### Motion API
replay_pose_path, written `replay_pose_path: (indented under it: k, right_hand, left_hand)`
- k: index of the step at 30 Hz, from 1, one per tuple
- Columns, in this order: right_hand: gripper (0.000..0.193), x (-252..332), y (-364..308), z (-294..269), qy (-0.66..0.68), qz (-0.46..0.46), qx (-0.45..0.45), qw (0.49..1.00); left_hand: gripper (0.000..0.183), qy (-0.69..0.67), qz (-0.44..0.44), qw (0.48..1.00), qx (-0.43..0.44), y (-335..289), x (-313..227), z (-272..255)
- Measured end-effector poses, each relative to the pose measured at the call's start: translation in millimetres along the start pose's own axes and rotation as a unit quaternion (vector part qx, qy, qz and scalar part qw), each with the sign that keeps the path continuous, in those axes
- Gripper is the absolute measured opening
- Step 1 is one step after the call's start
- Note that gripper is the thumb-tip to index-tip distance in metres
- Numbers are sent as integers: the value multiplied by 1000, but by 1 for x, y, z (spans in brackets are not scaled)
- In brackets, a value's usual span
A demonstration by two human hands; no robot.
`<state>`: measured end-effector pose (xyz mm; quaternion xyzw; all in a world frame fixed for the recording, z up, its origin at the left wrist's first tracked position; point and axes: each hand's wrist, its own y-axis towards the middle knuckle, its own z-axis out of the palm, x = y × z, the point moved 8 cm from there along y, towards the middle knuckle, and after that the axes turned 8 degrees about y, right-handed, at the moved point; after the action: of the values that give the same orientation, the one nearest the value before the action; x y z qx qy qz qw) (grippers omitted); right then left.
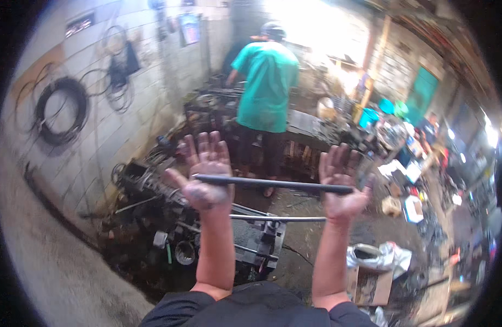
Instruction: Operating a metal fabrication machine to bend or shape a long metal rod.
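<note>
Though slender, a straight dark rod

- Thick black ring-shaped coil, hung on pale grey block wall
- Co-worker in green shirt, back turned
- Turquoise plastic bucket, right of co-worker
- Open brown cardboard box, crumpled white plastic bag beside it

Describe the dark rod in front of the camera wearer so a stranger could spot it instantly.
Find the green-shirted person, back turned, near the top centre. Below in the picture, the open left grip and open right grip are raised, with the rod spanning both. It is dark, unlike the paler bar lower down.
</note>
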<state>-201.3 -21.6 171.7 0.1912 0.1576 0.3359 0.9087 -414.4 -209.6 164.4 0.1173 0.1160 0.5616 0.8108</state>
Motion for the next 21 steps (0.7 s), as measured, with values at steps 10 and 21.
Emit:
replay_pose_path:
  k: [10,21]
  right_hand:
    - [61,21,9,-5,24,-25,-58,998]
    - [48,80,4,-42,29,-6,-19,999]
  left_hand:
    - [90,-40,-17,999,24,-18,18,19]
    - [90,-4,-56,998,43,-56,69,24]
